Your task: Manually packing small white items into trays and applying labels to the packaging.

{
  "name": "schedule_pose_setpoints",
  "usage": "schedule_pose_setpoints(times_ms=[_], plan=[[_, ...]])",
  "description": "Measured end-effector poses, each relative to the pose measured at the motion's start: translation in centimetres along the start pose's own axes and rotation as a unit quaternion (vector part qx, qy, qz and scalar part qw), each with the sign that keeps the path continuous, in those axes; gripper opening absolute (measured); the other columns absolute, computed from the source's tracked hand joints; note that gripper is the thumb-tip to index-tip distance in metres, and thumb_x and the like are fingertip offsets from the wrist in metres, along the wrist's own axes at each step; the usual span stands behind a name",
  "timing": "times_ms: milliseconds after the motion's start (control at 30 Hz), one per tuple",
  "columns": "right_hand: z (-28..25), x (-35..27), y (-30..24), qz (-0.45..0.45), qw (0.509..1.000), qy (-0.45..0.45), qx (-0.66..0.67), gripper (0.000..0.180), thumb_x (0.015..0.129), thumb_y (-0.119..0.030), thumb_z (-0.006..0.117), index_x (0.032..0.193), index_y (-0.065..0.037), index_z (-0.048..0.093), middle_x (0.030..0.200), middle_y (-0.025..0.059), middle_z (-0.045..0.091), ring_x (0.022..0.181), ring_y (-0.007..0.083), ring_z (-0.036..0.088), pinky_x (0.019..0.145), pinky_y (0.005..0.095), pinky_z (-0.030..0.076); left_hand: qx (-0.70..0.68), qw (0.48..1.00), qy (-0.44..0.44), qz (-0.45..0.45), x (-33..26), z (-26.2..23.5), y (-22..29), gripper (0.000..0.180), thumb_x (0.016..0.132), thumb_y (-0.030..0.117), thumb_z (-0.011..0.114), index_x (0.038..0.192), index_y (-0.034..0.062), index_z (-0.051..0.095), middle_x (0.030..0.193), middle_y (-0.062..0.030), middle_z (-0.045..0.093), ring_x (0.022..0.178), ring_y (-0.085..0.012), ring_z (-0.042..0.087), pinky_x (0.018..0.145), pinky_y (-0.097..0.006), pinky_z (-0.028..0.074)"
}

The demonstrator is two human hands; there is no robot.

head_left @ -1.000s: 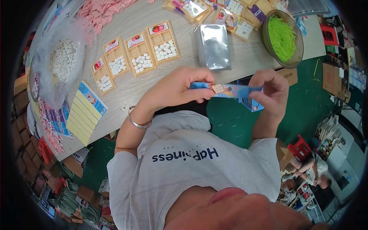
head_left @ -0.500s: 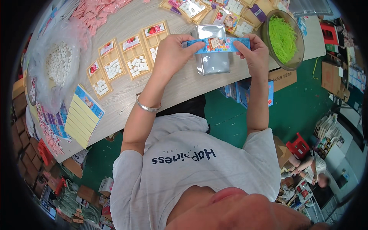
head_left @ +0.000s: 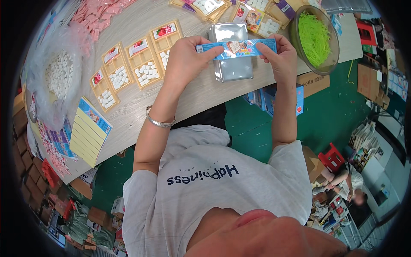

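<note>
A blue printed sticker strip [head_left: 236, 49] stretches between my two hands. Thumb and fingers of my left hand [head_left: 187, 60] pinch its left end, while my right hand [head_left: 279, 55] grips the right end. The strip lies across a clear plastic box [head_left: 233, 70] on the table; whether its middle is stuck down I cannot tell. Left of the box stand several tan compartment trays [head_left: 146, 64], each with white cube-shaped pieces and a small red-and-white packet. Nearer the table's left front corner rests a yellow backing sheet [head_left: 89, 136] with one blue strip along its edge.
A bowl of bright green shredded filler [head_left: 314, 40] stands at the right. Filled trays [head_left: 257, 21] are piled at the back. A plastic bag of white pieces [head_left: 62, 75] sits on the left, with pink packets [head_left: 96, 17] behind it. Blue boxes [head_left: 280, 99] stand below the table's front edge.
The whole table scene has shifted slightly left and up in the picture. Both hands keep hold of the strip over the box.
</note>
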State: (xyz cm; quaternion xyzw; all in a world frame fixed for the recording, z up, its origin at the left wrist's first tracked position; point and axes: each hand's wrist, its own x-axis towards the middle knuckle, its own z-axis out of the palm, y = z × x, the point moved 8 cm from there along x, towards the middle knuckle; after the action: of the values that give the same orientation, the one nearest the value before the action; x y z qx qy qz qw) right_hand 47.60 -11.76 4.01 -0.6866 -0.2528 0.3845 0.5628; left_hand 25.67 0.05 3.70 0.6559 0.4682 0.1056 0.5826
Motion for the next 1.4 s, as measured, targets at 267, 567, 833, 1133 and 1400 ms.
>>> schedule_pose_setpoints(times_ms=[267, 567, 833, 1133, 1400], plan=[[-0.1, 0.1, 0.6, -0.013, 0.999, 0.008, 0.036, 0.030, 0.079, -0.008, 0.086, 0.100, -0.003, 0.065, 0.081, 0.0010, 0.068, 0.062, 0.0055, 0.061, 0.052, 0.0185, 0.045, -0.029, 0.999, 0.003, -0.022, 0.9, 0.1, -0.7, 0.032, 0.081, 0.032, 0.084, 0.087, 0.0019, 0.075, 0.066, -0.0021, 0.066, 0.059, -0.0081, 0.060, 0.056, -0.025, 0.046], [-0.2, 0.6, 2.0, 0.000, 1.000, 0.002, 0.013, 0.030, 0.080, -0.007, 0.085, 0.101, -0.002, 0.064, 0.083, 0.0022, 0.069, 0.065, 0.0058, 0.062, 0.056, 0.0183, 0.048, 0.024, 0.999, 0.030, 0.009, 1.2, -0.1, -0.5, 0.030, 0.080, 0.030, 0.085, 0.086, 0.0030, 0.075, 0.067, -0.0020, 0.066, 0.060, -0.0077, 0.058, 0.057, -0.025, 0.046], [-0.5, -2.3, -2.5, -0.117, 0.991, 0.050, 0.041, 0.028, 0.081, 0.000, 0.081, 0.105, 0.001, 0.066, 0.086, 0.0041, 0.069, 0.068, 0.0076, 0.063, 0.060, 0.0214, 0.052, -0.087, 0.984, 0.082, 0.130, -1.3, -1.4, 2.6, 0.023, 0.078, 0.019, 0.088, 0.087, 0.0031, 0.076, 0.074, 0.0007, 0.069, 0.066, -0.0060, 0.060, 0.062, -0.022, 0.048], [8.9, -11.0, -8.4, -0.167, 0.979, -0.110, -0.042, 0.031, 0.077, 0.010, 0.075, 0.107, 0.004, 0.071, 0.090, 0.0049, 0.065, 0.077, 0.0077, 0.058, 0.074, 0.0195, 0.045, -0.202, 0.971, -0.060, 0.114, -11.0, -7.9, -2.7, 0.019, 0.079, 0.002, 0.083, 0.097, 0.0061, 0.076, 0.104, -0.0072, 0.070, 0.102, -0.0116, 0.063, 0.079, -0.024, 0.050], [32.1, -10.6, -1.8, -0.027, 0.953, -0.298, -0.050, 0.017, 0.088, -0.009, 0.076, 0.098, -0.001, 0.066, 0.076, 0.0030, 0.066, 0.061, 0.0078, 0.061, 0.052, 0.0222, 0.046, -0.285, 0.943, 0.163, -0.063, -17.0, -23.7, -15.2, 0.021, 0.087, 0.016, 0.080, 0.100, 0.0010, 0.073, 0.082, -0.0041, 0.073, 0.069, -0.0079, 0.066, 0.059, -0.020, 0.046]])
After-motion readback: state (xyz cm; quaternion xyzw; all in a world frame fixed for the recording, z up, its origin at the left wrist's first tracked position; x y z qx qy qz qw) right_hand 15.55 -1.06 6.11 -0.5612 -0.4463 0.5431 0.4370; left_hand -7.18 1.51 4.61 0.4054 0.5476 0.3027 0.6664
